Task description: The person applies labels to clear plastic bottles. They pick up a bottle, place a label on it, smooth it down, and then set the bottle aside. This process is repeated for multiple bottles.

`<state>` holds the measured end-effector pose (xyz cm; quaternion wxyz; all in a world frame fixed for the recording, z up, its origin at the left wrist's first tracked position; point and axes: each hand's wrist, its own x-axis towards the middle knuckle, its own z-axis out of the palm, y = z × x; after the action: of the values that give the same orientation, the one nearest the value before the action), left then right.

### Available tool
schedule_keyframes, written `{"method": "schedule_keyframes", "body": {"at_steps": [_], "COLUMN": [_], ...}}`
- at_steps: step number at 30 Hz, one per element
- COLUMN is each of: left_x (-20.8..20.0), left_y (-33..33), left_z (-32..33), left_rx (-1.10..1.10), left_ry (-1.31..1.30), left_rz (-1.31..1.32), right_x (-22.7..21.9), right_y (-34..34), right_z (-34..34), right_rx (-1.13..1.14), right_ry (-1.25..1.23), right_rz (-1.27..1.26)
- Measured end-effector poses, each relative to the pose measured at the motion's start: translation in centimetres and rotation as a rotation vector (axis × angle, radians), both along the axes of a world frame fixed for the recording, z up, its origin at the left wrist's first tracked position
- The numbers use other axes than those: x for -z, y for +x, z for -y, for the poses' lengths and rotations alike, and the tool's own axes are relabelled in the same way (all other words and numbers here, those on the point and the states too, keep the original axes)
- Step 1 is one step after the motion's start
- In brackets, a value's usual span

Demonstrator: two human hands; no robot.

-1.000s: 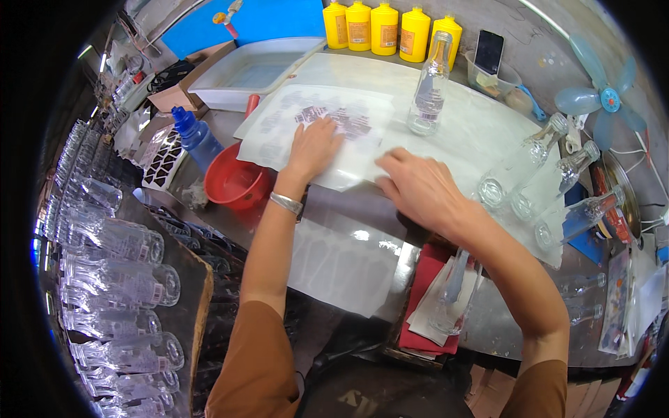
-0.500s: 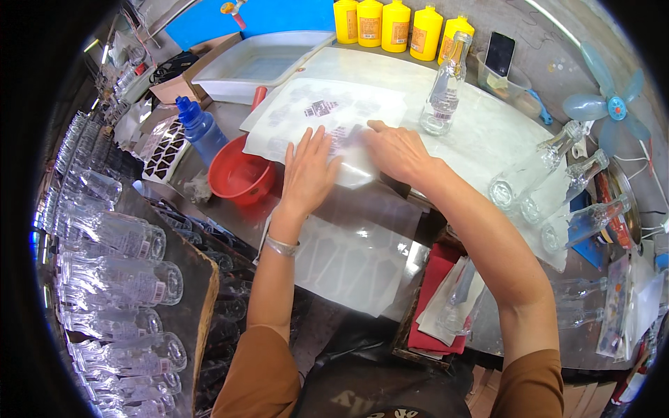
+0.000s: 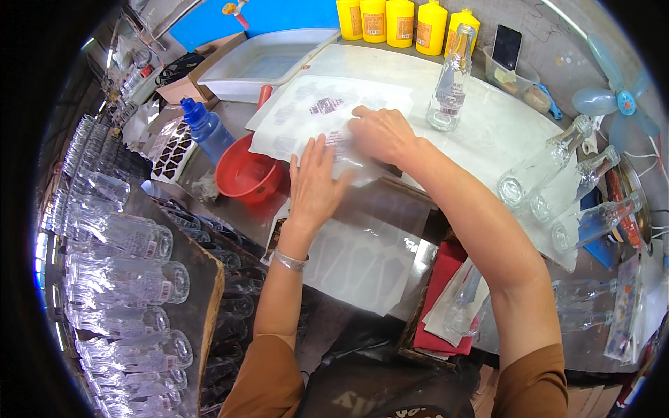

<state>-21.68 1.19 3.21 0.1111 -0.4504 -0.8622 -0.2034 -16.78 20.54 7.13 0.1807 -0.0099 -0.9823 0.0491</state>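
Note:
A white translucent sheet [image 3: 293,104] with small dark printed patches lies on the table in front of me. My left hand [image 3: 317,174] rests with its fingers stretched out on the sheet's near edge, thumb apart. Over the right part of the same sheet, my right hand [image 3: 383,136] is curled with its fingers drawn together. Whatever it pinches is hidden by the hand and by blur. Beyond it to the right stands an upright clear glass bottle [image 3: 448,97] with a dark print low on its side. A red bowl [image 3: 244,174] sits left of my left hand.
Several clear bottles [image 3: 129,279] lie stacked at the left, others [image 3: 536,174] at the right. A blue squeeze bottle [image 3: 209,129], white tray [image 3: 258,66], yellow bottles [image 3: 401,21], phone [image 3: 506,47] and blue fan [image 3: 626,103] surround the table. A red cloth [image 3: 440,296] lies in the box near me.
My right hand has shifted slightly left and away from me over the sheet. My left thumb has spread outward. The whole view has moved a little.

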Motion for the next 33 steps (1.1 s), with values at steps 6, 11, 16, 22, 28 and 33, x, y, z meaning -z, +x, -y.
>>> {"method": "schedule_keyframes", "body": {"at_steps": [6, 11, 16, 22, 28, 33], "left_x": [-0.4, -1.9, -7.6, -9.1, -7.6, -6.6], "left_y": [-0.1, 0.9, 7.2, 15.5, 21.7, 25.8], "left_z": [0.0, 0.0, 0.2, -0.5, 0.2, 2.1], "left_rx": [-0.027, 0.132, 0.541, 0.632, 0.642, 0.646], "left_ry": [-0.035, 0.261, 0.501, 0.470, 0.505, 0.413], "left_rz": [0.038, 0.086, 0.805, 0.986, 1.315, 1.306], "right_x": [-2.8, -6.6, -9.9, -9.9, -6.3, -5.2], "right_y": [2.4, 8.2, 16.7, 26.5, 33.9, 38.0], "right_z": [0.1, 0.4, 2.6, 5.7, 8.9, 10.9], "right_rx": [-0.019, -0.002, 0.057, 0.105, 0.222, 0.302], "right_ry": [-0.027, -0.303, -0.612, -0.718, -0.978, -1.084], "right_rz": [-0.068, -0.004, 0.092, 0.087, -0.152, -0.209]}}
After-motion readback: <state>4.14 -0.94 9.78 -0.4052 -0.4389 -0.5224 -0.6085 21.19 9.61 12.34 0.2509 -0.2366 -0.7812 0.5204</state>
